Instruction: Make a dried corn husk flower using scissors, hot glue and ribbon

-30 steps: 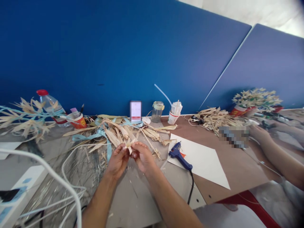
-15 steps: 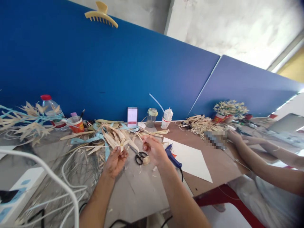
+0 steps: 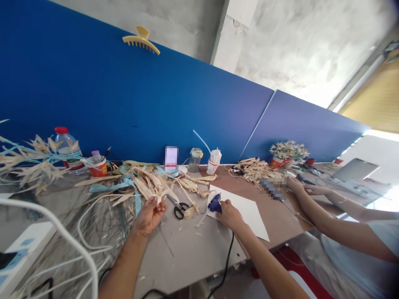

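My left hand (image 3: 149, 218) pinches a small pale piece of dried husk (image 3: 160, 198) between thumb and fingers, in front of a heap of dried husk strips (image 3: 146, 180). My right hand (image 3: 231, 215) is closed round a blue glue gun (image 3: 215, 203) over the near-left edge of a white sheet (image 3: 249, 211). A clear glue stick (image 3: 202, 218) seems to stick out of the gun toward the lower left. Between the two hands lie black-handled scissors (image 3: 179, 209), beside husk scraps (image 3: 190, 211).
Along the blue partition stand a bottle (image 3: 67, 145), a red cup (image 3: 97, 166), a phone (image 3: 171, 158), a jar (image 3: 195, 160) and a white cup (image 3: 213, 164). White cables (image 3: 90, 249) and a power strip (image 3: 29, 249) lie at left. A co-worker's arms (image 3: 324, 203) reach in from the right.
My right hand has moved right and down from beside the husk and taken hold of the glue gun, turning it. My left hand still pinches its husk piece.
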{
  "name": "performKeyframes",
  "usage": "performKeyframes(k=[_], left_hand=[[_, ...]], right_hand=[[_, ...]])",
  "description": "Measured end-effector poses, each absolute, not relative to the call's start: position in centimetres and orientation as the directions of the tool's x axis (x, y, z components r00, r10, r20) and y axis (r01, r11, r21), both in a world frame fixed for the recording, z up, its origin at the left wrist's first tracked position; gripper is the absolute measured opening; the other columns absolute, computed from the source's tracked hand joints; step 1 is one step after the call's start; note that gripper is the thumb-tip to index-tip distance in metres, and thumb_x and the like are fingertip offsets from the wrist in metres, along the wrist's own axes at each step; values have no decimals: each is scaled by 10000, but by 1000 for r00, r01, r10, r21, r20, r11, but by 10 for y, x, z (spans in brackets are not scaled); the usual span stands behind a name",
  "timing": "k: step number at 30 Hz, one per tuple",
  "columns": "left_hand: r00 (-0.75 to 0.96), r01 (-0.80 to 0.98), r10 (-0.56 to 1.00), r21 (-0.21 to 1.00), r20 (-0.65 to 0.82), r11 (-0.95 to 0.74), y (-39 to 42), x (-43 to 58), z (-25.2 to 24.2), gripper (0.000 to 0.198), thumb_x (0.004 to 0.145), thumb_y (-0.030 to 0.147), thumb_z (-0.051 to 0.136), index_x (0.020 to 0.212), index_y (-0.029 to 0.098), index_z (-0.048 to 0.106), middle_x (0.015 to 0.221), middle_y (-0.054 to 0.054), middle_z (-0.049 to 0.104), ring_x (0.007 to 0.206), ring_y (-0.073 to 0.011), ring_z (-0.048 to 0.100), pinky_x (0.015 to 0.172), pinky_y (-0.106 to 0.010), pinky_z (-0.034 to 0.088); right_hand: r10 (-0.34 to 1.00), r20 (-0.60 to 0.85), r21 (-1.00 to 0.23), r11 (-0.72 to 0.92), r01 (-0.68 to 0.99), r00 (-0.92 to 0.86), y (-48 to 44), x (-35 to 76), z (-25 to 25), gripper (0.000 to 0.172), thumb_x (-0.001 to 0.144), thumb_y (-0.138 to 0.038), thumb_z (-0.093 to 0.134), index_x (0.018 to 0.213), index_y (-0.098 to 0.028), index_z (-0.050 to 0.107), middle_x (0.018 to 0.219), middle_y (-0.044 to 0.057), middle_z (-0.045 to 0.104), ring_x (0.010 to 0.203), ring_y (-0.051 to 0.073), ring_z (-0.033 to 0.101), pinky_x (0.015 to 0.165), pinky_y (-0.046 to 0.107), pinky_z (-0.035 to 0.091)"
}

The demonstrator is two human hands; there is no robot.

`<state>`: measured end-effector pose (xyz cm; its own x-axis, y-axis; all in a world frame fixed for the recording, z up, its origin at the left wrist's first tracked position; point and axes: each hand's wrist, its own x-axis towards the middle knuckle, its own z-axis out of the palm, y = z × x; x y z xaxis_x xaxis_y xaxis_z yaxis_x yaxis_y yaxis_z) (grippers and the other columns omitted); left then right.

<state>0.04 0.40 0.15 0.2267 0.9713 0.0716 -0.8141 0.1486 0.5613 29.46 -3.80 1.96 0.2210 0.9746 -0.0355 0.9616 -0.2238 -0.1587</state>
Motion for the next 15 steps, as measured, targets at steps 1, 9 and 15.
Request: performKeyframes(k=[1,9,15], left_hand=[[229,-810,970,567,76,147,4,0,1,428,624,291,838,536,160,440,536,54,417,500,-63,386,520,-210,374],[250,-793,964,590,90,151,4,-2,-1,398,625,317,836,568,163,473,531,51,434,501,-68,388,549,-222,400],[253,-816,963,554,88,164,4,-2,-1,392,620,308,838,561,159,480,547,47,429,508,-64,385,537,-215,392]], right_hand=[[974,-64,-141,-224,964,217,-35,295,18,298,759,-209,598,1044,-131,633,1134,178,588,913,275,637,743,337,441],[974,-90,-132,-217,967,206,-25,308,14,207,755,-151,555,912,-121,687,1043,165,643,892,231,650,754,276,444],[972,133,-301,-149,942,196,-34,320,39,276,836,-239,445,935,-147,686,1011,142,667,939,236,629,822,292,433]])
